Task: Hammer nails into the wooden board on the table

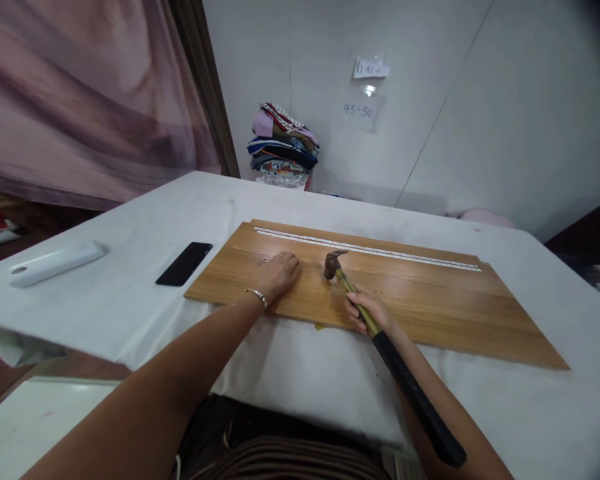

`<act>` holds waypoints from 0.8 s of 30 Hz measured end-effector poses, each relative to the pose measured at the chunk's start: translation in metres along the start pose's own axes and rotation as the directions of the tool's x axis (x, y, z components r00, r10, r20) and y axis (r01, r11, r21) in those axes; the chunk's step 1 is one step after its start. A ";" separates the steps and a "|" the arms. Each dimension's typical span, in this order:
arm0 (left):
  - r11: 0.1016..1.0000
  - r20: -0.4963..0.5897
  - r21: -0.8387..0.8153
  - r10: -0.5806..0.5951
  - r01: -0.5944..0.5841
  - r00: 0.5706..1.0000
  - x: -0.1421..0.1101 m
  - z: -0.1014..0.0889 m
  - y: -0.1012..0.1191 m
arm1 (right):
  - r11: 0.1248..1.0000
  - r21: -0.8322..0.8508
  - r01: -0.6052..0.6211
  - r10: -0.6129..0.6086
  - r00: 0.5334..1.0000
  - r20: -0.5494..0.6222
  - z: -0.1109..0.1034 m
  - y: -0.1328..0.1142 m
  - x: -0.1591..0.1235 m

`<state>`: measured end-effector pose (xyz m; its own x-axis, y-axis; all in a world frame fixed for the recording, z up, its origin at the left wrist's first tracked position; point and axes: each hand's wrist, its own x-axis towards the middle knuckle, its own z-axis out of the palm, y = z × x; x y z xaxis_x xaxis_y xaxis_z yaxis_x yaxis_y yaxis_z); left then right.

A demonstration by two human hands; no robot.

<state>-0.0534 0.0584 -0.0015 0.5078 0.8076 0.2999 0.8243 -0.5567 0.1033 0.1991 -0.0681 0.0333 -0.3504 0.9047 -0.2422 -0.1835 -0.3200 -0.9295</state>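
A claw hammer slants across the front of a wooden board, its rusty head low over the middle and its black grip pointing back toward me. My right hand is closed around the yellow shaft, partway below the head. Whether the head touches the board I cannot tell. My left hand rests palm down on the board, left of the hammer, its fingertips partly hidden from view. A few thin nails lie beside that hand. Small marks or bits show on the wood near the hammer head.
Two white printed strips run along the board's far side. To the left on the white-covered table lie a black phone and a white plastic handle-like piece. Folded clothes are stacked by the wall, beyond the table.
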 end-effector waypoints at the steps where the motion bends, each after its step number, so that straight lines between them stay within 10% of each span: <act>1: 1.000 -0.001 0.002 0.000 0.000 1.000 0.000 0.000 0.000 | 1.000 0.001 -0.009 0.009 1.000 0.001 0.000 0.001 0.000; 24: 0.999 -0.009 -0.035 -0.040 0.039 0.999 0.000 -0.003 0.002 | 1.000 0.011 -0.004 0.004 1.000 0.026 -0.003 0.006 0.005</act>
<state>-0.0521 0.0565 0.0014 0.4726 0.8272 0.3040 0.8342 -0.5311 0.1485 0.1985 -0.0648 0.0254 -0.3751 0.8957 -0.2388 -0.1922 -0.3272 -0.9252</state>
